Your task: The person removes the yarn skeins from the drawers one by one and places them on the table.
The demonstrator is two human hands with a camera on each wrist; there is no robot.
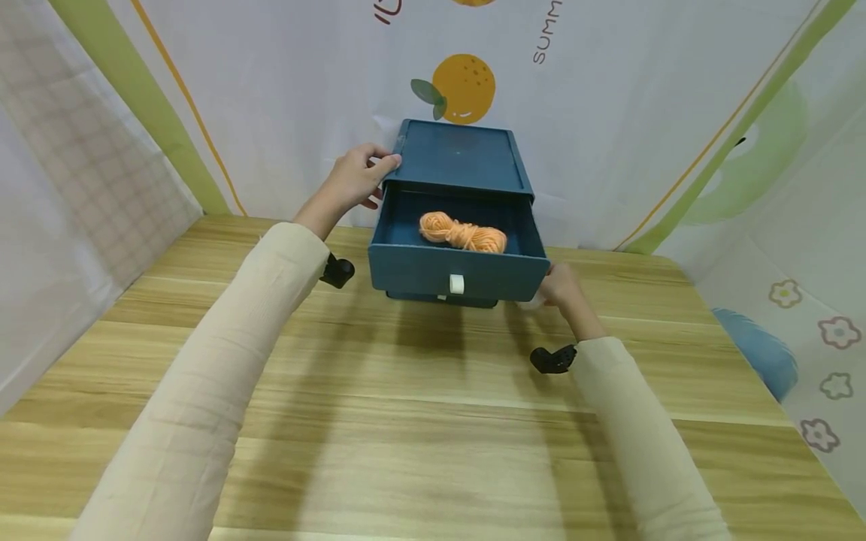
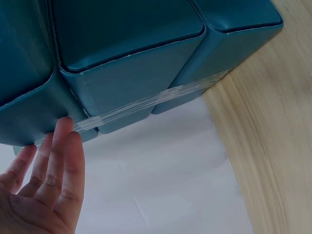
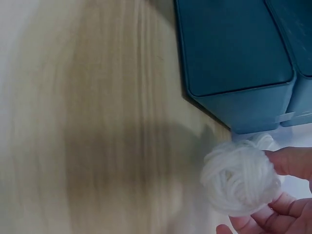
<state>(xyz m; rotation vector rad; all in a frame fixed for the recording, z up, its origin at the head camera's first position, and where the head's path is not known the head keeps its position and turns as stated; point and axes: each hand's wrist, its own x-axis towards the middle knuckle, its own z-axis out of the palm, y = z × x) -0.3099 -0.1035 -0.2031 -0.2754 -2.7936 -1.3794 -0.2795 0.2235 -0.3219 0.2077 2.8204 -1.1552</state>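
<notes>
A dark blue drawer unit (image 1: 460,154) stands at the back of the table, its top drawer (image 1: 413,269) pulled out. Inside that drawer lies a skein of orange yarn (image 1: 467,234), tied at its middle. My left hand (image 1: 355,176) touches the unit's upper left side; in the left wrist view its fingers (image 2: 62,151) extend straight against the side wall. Low beside the unit's right side, my right hand (image 1: 561,287) holds a skein of white yarn (image 3: 239,178) between thumb and fingers. The head view mostly hides this skein behind the hand and drawer.
The wooden table (image 1: 419,428) stretches in front of the unit. Behind it hangs a white curtain (image 1: 304,90) with fruit prints. Clear tape (image 2: 161,97) runs along the unit's rear. Something blue (image 1: 758,353) sits past the table's right edge.
</notes>
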